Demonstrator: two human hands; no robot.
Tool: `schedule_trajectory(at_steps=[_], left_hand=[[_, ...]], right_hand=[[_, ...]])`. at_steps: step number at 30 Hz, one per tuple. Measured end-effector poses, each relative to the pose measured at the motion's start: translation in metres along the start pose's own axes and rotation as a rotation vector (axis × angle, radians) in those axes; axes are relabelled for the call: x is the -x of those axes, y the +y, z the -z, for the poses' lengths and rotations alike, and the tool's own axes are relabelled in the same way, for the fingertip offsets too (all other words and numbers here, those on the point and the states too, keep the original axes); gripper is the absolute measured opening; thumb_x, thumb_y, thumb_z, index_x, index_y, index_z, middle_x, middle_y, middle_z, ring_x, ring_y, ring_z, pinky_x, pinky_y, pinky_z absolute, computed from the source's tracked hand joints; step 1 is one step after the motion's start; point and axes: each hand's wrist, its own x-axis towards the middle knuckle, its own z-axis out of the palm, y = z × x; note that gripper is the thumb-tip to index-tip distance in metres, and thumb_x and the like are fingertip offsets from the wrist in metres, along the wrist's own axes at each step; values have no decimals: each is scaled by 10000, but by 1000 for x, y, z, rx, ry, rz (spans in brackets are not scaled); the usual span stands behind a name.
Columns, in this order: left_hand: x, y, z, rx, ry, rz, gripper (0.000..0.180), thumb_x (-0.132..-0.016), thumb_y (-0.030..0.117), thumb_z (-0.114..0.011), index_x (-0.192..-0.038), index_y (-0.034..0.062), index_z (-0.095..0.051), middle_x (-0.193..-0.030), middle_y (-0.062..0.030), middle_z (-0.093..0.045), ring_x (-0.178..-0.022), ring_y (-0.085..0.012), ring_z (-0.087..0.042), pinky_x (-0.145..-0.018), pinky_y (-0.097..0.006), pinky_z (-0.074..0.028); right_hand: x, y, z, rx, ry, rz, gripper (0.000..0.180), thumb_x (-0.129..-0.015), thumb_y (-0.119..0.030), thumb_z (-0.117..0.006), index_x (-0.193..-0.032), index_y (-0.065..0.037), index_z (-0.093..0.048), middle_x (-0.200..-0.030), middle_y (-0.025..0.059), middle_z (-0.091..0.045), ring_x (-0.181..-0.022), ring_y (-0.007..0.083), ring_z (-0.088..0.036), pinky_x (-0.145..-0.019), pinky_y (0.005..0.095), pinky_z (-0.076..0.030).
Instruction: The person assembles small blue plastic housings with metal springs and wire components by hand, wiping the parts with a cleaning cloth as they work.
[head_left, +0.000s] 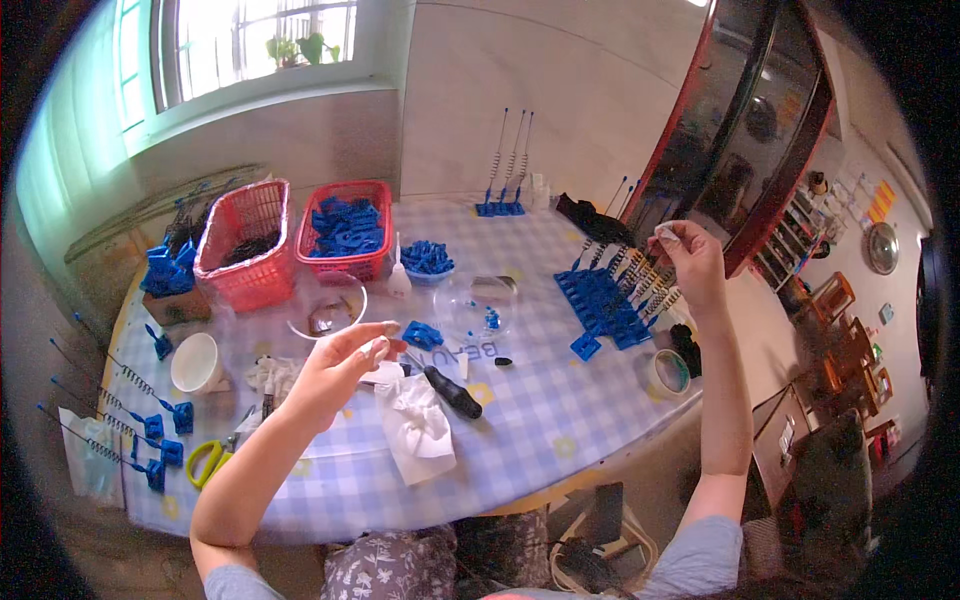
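Note:
My left hand is raised over the checked tablecloth, fingertips pinched on a small white piece. My right hand is lifted at the table's right side, pinching another small white bit between thumb and finger. Just below and left of it stands a row of blue plastic bases with spring rods. A crumpled white cloth and a black-handled tool lie under my left hand.
Two red baskets of blue parts stand at the back left. A clear bowl, a white cup, yellow scissors, a tape roll and finished spring rods lie around. A dark cabinet rises on the right.

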Motion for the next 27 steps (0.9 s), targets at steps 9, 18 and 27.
schedule_trajectory(at_steps=[9,18,27], left_hand=[[0,2,0,-83,75,-15,275,-817,228,-473,-1002,36,-541,-928,-63,-588,-877,-122,-535,-738,-251,-378],[-2,1,6,-49,102,2,232,-815,188,-490,-981,38,-551,-897,-31,-586,-855,-92,-514,-724,-232,-362],[-2,1,7,-62,114,3,232,-814,197,-492,-970,38,-557,-896,-22,-587,-840,-75,-508,-709,-224,-357]], right_hand=[[-5,39,24,267,208,24,125,-774,-135,-543,-813,-21,-578,-685,47,-607,-583,100,-569,-541,256,-452],[1,24,19,192,248,46,106,-779,-90,-540,-813,6,-570,-696,65,-600,-589,113,-576,-527,233,-476],[5,32,20,290,260,67,117,-778,-105,-544,-819,2,-568,-689,59,-594,-579,118,-573,-535,242,-487]])
